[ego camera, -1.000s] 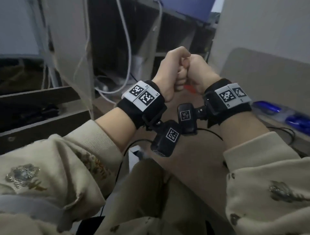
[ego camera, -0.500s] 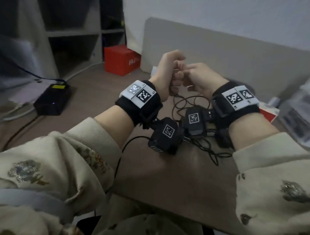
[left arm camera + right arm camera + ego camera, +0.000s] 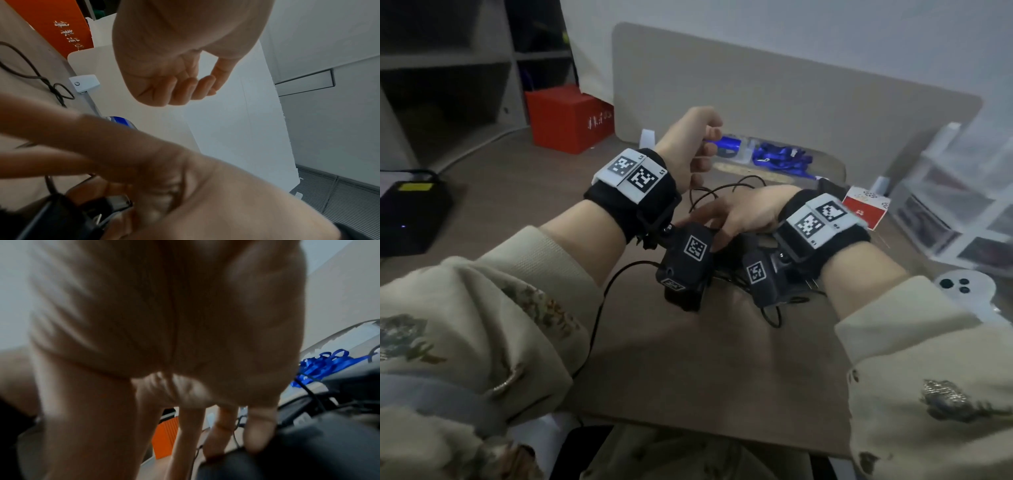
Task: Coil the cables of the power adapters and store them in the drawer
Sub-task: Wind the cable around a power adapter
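Thin black adapter cables [image 3: 717, 190] lie in loose loops on the brown table [image 3: 705, 370], also visible at the edge of the left wrist view [image 3: 41, 78]. A black power adapter [image 3: 61, 219] with metal plug prongs lies under my right hand [image 3: 709, 219]. That hand reaches down with straight fingers [image 3: 92, 141], and their tips rest on the adapter [image 3: 298, 451]. My left hand [image 3: 705, 150] is raised above the cables. Its fingers [image 3: 185, 91] are curled over an empty palm. In the head view the wrist cameras hide most of the adapter.
A beige divider panel [image 3: 791, 102] stands along the table's far edge, with blue lanyards [image 3: 780, 159] at its foot. A red box [image 3: 570, 118] sits at the back left, a black device [image 3: 410, 216] at the left. Clear plastic drawers [image 3: 955, 205] and a red-white pack [image 3: 864, 209] are on the right.
The head view swung from the shelf side to the desk. My two fists, pressed together before, have parted. The right hand dropped onto the cables with its fingers straightened, while the left stayed up.
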A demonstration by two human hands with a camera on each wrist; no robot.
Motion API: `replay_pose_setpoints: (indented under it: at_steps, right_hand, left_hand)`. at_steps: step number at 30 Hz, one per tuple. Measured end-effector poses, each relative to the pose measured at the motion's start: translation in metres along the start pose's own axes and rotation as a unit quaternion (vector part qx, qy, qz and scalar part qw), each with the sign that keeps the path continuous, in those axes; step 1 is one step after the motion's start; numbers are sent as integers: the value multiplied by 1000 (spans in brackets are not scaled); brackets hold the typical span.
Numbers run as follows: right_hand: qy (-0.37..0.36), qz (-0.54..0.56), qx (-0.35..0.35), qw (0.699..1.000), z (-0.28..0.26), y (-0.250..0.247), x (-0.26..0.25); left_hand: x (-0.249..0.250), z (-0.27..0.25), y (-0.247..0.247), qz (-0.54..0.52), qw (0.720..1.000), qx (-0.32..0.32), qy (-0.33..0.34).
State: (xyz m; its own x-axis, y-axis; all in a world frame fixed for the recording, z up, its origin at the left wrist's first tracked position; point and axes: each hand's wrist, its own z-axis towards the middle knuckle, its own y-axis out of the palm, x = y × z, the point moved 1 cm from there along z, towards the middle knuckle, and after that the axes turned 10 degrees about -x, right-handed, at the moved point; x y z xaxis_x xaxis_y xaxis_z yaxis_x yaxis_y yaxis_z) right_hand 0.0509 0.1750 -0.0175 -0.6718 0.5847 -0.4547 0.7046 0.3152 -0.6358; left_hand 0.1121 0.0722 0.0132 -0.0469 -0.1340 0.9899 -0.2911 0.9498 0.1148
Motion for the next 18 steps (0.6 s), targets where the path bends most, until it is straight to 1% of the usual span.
replay_pose_setpoints:
  at_steps: [2, 10, 18]
  right_hand:
    - [11, -17, 10, 1000, 7, 3, 1]
    - [27, -22, -23, 999, 6, 20, -5]
    - [38, -58, -13, 998, -7, 27, -6]
  left_hand:
    - [0, -1, 1, 9, 1000, -9, -2]
    - [-5, -8, 4, 28, 999, -28, -8]
    - [-5, -15, 15, 36, 998, -50, -17]
